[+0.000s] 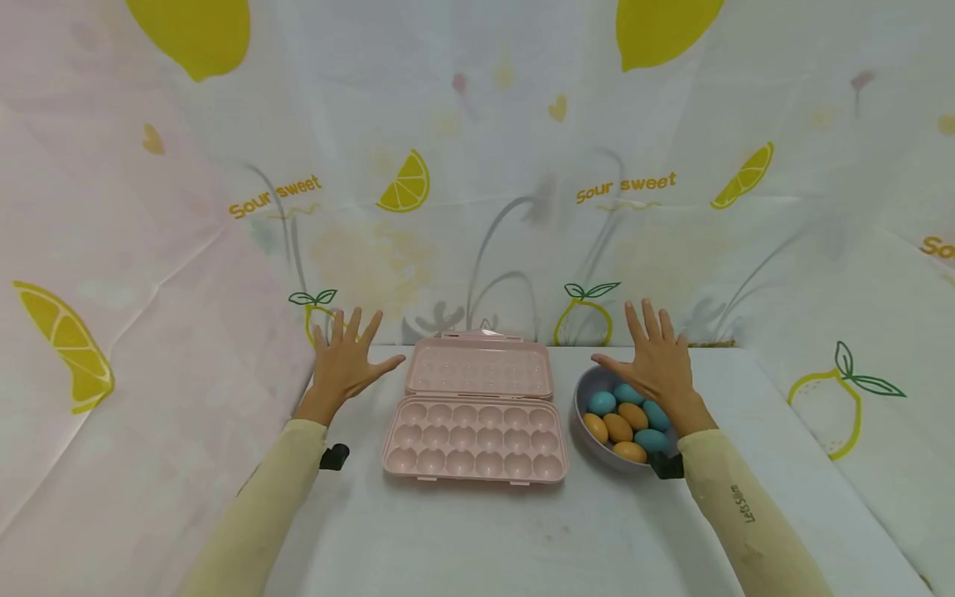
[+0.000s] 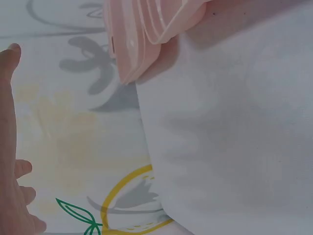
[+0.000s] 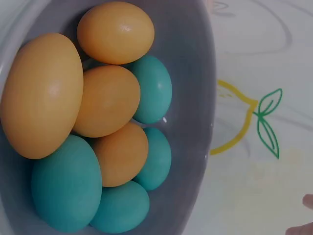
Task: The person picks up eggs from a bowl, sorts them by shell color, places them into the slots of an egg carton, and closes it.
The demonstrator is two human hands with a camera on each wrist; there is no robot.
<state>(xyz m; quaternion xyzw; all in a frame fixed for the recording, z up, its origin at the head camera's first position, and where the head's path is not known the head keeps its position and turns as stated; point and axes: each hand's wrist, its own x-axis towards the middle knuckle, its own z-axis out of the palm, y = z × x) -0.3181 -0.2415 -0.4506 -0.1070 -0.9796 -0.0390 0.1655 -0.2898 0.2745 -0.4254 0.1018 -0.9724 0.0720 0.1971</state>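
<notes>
Both hands are held up with fingers spread and nothing in them. In the head view my left hand (image 1: 345,361) is left of a pink egg carton (image 1: 477,439), whose lid (image 1: 481,367) lies folded back toward the wall. The carton's several round hollows hold nothing. My right hand (image 1: 656,361) is raised over the far right part of a grey bowl (image 1: 585,427), hiding some of its rim. Inside the bowl lie several orange eggs (image 3: 115,32) and several blue-green eggs (image 3: 66,183). Left-hand fingers (image 2: 24,195) show at the edge of the left wrist view.
The carton and bowl stand side by side on a white table (image 1: 477,539). Behind and at both sides hangs a pale cloth (image 1: 477,249) printed with lemons and lettering. Dark wrist straps (image 1: 334,457) show under the sleeves.
</notes>
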